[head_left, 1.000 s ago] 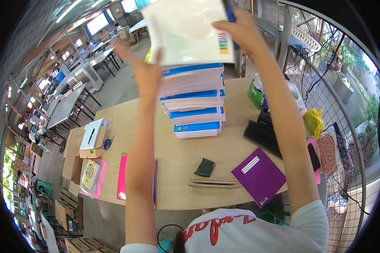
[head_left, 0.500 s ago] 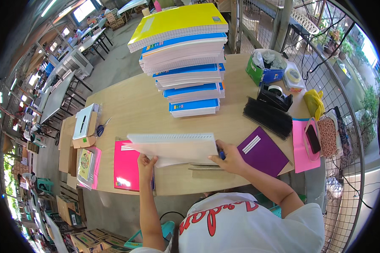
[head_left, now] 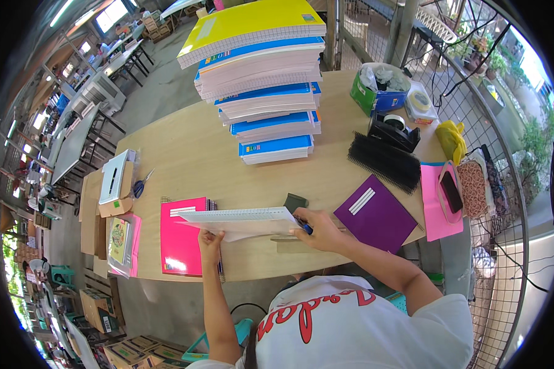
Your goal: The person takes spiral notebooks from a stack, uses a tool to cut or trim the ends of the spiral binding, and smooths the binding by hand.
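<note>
A white pad (head_left: 243, 220) is held low over the near edge of the surface (head_left: 184, 154), gripped at both ends. The left hand (head_left: 210, 240) is clenched on its near left corner, fingers underneath and thumb on top. The right hand (head_left: 322, 229) is closed on its right end, with a blue pen (head_left: 306, 229) caught between the fingers (only the tip shows). The pad is tilted slightly, its spiral edge turned away from the person.

Just under the pad's left end a pink notebook (head_left: 184, 237) is laid flat on the surface. Right of the hands a purple notebook (head_left: 378, 215) is seen, and a small dark block (head_left: 295, 202) is set just beyond the pad. Further left, a white box (head_left: 114, 178) and scissors (head_left: 140, 183) are found.

Farther back, black binding combs (head_left: 385, 161) are spread beside a tape dispenser (head_left: 393, 130). At the far edge a tall stack (head_left: 268, 92) of blue and white notebooks is piled, topped by a yellow one.
</note>
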The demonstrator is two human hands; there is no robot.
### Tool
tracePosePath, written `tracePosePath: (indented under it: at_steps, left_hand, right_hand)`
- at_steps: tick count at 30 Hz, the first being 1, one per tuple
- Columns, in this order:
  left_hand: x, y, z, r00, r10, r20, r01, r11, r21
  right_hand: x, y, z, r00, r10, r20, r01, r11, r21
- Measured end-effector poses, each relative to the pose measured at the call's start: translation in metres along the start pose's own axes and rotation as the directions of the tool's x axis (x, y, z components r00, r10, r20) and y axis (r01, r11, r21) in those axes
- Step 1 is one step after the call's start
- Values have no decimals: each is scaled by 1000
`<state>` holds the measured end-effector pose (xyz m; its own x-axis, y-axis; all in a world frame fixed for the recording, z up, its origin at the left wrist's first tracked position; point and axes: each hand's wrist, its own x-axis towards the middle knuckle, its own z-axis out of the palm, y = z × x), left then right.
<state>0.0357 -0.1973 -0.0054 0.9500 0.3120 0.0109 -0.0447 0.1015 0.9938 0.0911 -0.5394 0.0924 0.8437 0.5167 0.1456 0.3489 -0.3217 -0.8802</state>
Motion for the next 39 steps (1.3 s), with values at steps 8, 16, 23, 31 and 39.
tracePosePath:
  at_steps: [8,16,23,31,39]
  left_hand:
    - [0,-14,-2,1000,-12,-1,12,1000,-12]
    - [-52,-64,73,960,-203,191,205,979,5]
    - [-53,-89,80,881,-2,474,-276,810,517]
    - [-121,65,194,624,695,357,-735,366,571]
    - [-65,59,271,764,430,480,-616,267,742]
  right_hand:
    - [-6,10,11,998,-68,-1,68,996,50]
    - [-88,79,-51,986,109,-127,-135,966,-222]
    - [-107,159,6,880,311,-359,-144,895,422]
    - [-90,144,-1,896,339,-288,-312,940,135]
    - [-126,147,-61,898,181,-400,-349,847,-401]
